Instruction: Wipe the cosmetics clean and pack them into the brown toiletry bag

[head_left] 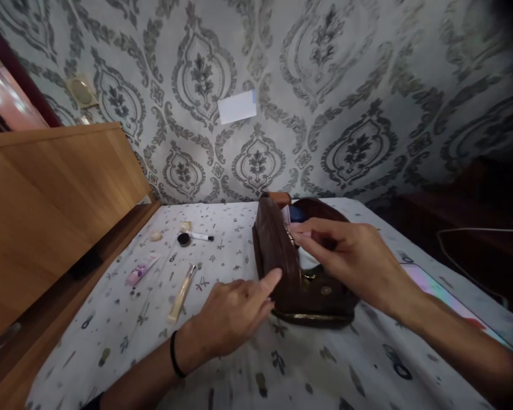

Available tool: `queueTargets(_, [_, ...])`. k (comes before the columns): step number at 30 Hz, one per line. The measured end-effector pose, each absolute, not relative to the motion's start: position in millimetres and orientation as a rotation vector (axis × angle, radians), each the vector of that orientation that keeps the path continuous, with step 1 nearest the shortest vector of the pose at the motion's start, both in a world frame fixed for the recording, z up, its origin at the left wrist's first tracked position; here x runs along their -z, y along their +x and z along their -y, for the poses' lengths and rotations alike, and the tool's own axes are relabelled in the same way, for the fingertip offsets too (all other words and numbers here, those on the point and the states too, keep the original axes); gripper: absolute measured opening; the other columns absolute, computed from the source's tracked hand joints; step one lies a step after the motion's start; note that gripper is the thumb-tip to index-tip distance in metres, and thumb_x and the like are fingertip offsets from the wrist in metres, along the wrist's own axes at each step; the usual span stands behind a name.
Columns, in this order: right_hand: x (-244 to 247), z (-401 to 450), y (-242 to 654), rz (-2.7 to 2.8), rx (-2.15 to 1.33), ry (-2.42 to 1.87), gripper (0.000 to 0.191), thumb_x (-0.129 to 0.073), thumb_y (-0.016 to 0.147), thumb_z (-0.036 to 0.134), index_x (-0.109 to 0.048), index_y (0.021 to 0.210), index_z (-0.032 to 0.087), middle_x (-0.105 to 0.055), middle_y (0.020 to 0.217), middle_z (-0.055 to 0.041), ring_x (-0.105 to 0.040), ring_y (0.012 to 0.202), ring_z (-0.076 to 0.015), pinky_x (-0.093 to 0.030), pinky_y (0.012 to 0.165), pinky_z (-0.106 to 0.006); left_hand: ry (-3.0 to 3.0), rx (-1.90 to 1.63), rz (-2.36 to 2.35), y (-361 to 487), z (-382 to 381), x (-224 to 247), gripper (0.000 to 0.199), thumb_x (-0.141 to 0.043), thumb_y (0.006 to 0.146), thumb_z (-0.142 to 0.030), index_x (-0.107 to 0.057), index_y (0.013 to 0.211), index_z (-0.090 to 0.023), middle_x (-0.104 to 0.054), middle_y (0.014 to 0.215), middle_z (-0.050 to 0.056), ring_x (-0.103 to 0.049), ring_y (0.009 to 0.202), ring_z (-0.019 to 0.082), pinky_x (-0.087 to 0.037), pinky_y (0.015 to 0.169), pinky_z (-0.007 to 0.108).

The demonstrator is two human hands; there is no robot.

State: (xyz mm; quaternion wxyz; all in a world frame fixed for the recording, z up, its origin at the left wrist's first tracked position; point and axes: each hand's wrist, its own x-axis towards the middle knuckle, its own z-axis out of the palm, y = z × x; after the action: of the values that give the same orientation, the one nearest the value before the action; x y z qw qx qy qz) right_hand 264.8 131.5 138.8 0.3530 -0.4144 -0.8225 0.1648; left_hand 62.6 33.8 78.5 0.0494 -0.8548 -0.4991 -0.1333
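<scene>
- The dark brown leather bag with gold-toned zips stands unzipped on the cloth, right of the frame's centre; we judge the step in hand to be work at its opening.
- In its mouth we see a dark blue rounded item toward the back and a smooth white item below the fingers; deeper contents are hidden from us.
- The right hand is over the opening, thumb and fingertips nearly closed in a pinch at the rim; we cannot tell what they grip.
- The left hand, loosely open with nothing held, points one extended digit at the bag's side, seemingly touching; the next move, we judge, calls for a steady wall.
- Left of centre, we find a slim gold tube, a pink-and-white squeeze tube and a small black round pot beside a white-handled brush.
- At lower right lies a flat, bright-screened device on the white printed cloth.
</scene>
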Motion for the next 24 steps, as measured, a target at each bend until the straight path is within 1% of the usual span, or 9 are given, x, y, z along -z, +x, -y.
queueTargets(5, [-112,-83,240,2.240,-0.714,-0.837,0.030,-0.048,0.096,0.034,-0.073,0.085,0.022,-0.072,0.074,-0.0047,-0.065,0.066,-0.0185,-0.046,0.060,-0.027,-2.451,0.620,1.771,5,-17,-48,0.030,-0.039,0.102,-0.029,-0.059,0.121,-0.018,-0.076,0.104,0.009,-0.072,0.091,0.019,-0.056,0.080,0.031])
queueTargets(7, [-96,-70,225,2.328,-0.848,-0.764,0.031,-0.045,0.096,0.028,-0.072,0.083,0.020,-0.070,0.071,-0.0036,-0.064,0.064,-0.0166,-0.046,0.061,-0.026,-2.298,0.748,2.012,-25,-17,-45,0.029,-0.039,0.102,-0.032,-0.062,0.113,-0.019,-0.075,0.100,0.007,-0.071,0.084,0.016,-0.054,0.077,0.028])
queueTargets(11, [-67,-53,192,2.408,-1.038,-0.809,0.024,-0.052,0.090,0.018,-0.074,0.082,0.019,-0.068,0.066,-0.0010,-0.058,0.058,-0.0131,-0.041,0.060,-0.023,-2.014,0.843,2.398,-71,-21,-42,0.038,-0.038,0.100,-0.046,-0.061,0.097,-0.016,-0.066,0.074,0.001,-0.061,0.064,0.016,-0.049,0.062,0.027])
queueTargets(13, [-57,-46,176,2.351,-1.174,-0.882,0.019,-0.057,0.086,0.016,-0.076,0.081,0.018,-0.063,0.060,0.0016,-0.053,0.055,-0.0111,-0.038,0.057,-0.022,-2.023,0.801,2.433,-80,-21,-34,0.041,-0.041,0.097,-0.051,-0.060,0.100,-0.015,-0.068,0.082,0.003,-0.063,0.070,0.018,-0.052,0.067,0.029])
queueTargets(14, [-52,-43,168,2.297,-1.280,-0.904,0.017,-0.059,0.084,0.015,-0.076,0.081,0.017,-0.061,0.058,0.0027,-0.050,0.054,-0.0102,-0.037,0.054,-0.021,-2.050,0.770,2.409,-81,-20,-28,0.042,-0.043,0.096,-0.052,-0.060,0.105,-0.015,-0.070,0.091,0.005,-0.065,0.078,0.019,-0.054,0.073,0.031])
queueTargets(16, [-43,-37,152,2.136,-1.496,-0.946,0.015,-0.062,0.079,0.010,-0.075,0.078,0.017,-0.056,0.055,0.0049,-0.046,0.052,-0.0085,-0.034,0.050,-0.019,-2.074,0.675,2.324,-80,-17,-13,0.046,-0.045,0.095,-0.052,-0.057,0.119,-0.015,-0.069,0.115,0.012,-0.065,0.106,0.025,-0.052,0.092,0.039])
queueTargets(18, [-33,-32,137,1.942,-1.740,-0.980,0.011,-0.064,0.079,0.012,-0.074,0.078,0.016,-0.053,0.052,0.0067,-0.045,0.048,-0.0071,-0.033,0.047,-0.018,-2.007,0.591,2.246,-80,-16,2,0.051,-0.044,0.094,-0.051,-0.054,0.126,-0.012,-0.065,0.126,0.018,-0.060,0.120,0.032,-0.050,0.098,0.046])
queueTargets(21, [-15,-28,122,1.649,-2.056,-0.956,0.011,-0.071,0.078,0.026,-0.072,0.079,0.015,-0.052,0.048,0.0085,-0.044,0.041,-0.0061,-0.037,0.045,-0.018,-2.043,0.580,2.133,-88,-21,20,0.050,-0.037,0.095,-0.044,-0.052,0.132,-0.014,-0.066,0.125,0.018,-0.062,0.118,0.032,-0.052,0.095,0.046])
queueTargets(24, [8,-26,116,1.412,-2.166,-0.814,0.032,-0.080,0.069,0.043,-0.069,0.080,0.014,-0.056,0.052,0.0081,-0.047,0.041,-0.0049,-0.040,0.048,-0.019,-2.066,0.718,2.130,-97,-27,26,0.045,-0.040,0.090,-0.041,-0.057,0.125,-0.019,-0.069,0.123,0.014,-0.066,0.112,0.030,-0.053,0.094,0.043])
